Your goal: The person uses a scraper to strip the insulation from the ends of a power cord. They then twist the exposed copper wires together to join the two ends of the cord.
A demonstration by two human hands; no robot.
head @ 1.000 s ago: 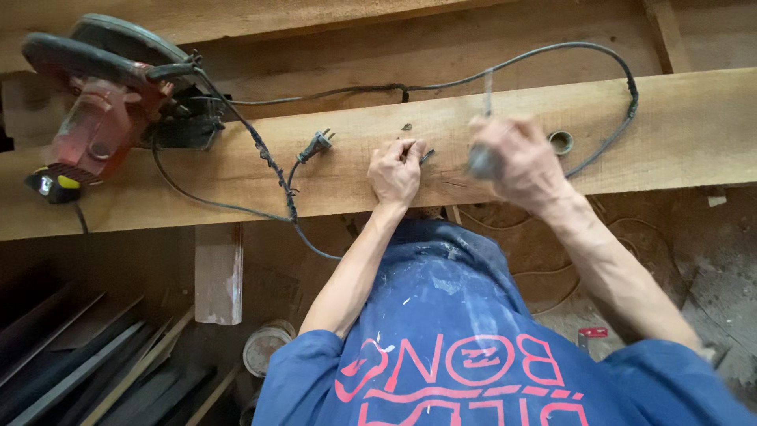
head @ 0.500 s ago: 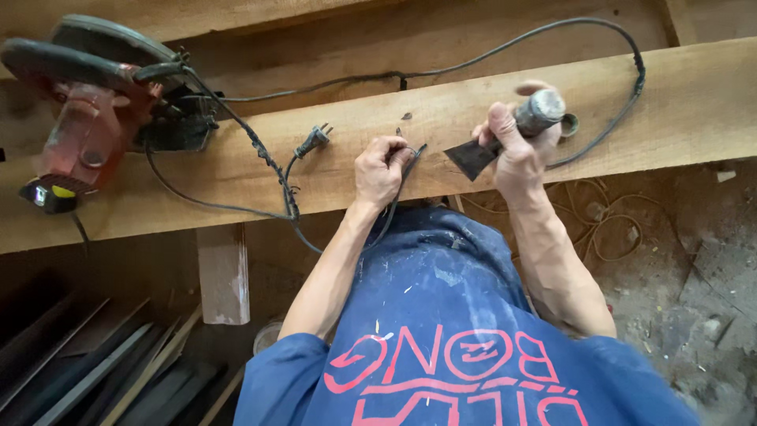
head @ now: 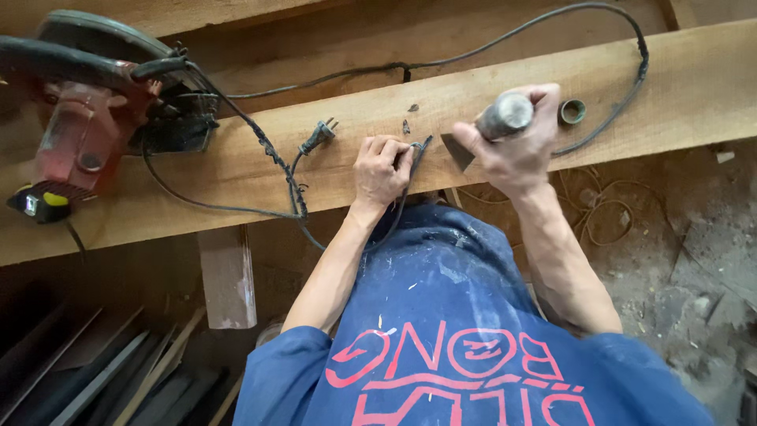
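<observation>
The red circular saw (head: 87, 118) lies at the far left of the plank (head: 694, 87), with its dark guard and handle toward the top. Its black cord (head: 268, 150) snakes across the pale wood to a two-pin plug (head: 318, 136) lying loose on the plank's middle.

Just right of the plug, the left hand (head: 382, 170) rests on the plank's near edge. Its fingers are curled shut and pinched on something too small to make out, beside a thin dark wire that drops off the edge.

The change is in the right hand (head: 512, 146). A second ago it was raised and blurred. Half a second ago it held the hammer (head: 505, 116) up and apart from the left hand. Now it has come down and in, so the dark wedge-shaped head sits just beside the left fingertips, low over the plank. The hand is wrapped tightly around the round grey handle, whose butt end points at the camera. The blow looks finished or paused rather than mid-swing.

Right of that hand, a small greenish ring (head: 572, 111) stands on the plank, inside a loop of cord.

The plank is rough-sawn, light and dusty, with a few dark chips near its middle. The dirt floor (head: 670, 260) below its right end is gritty and strewn with debris.
</observation>
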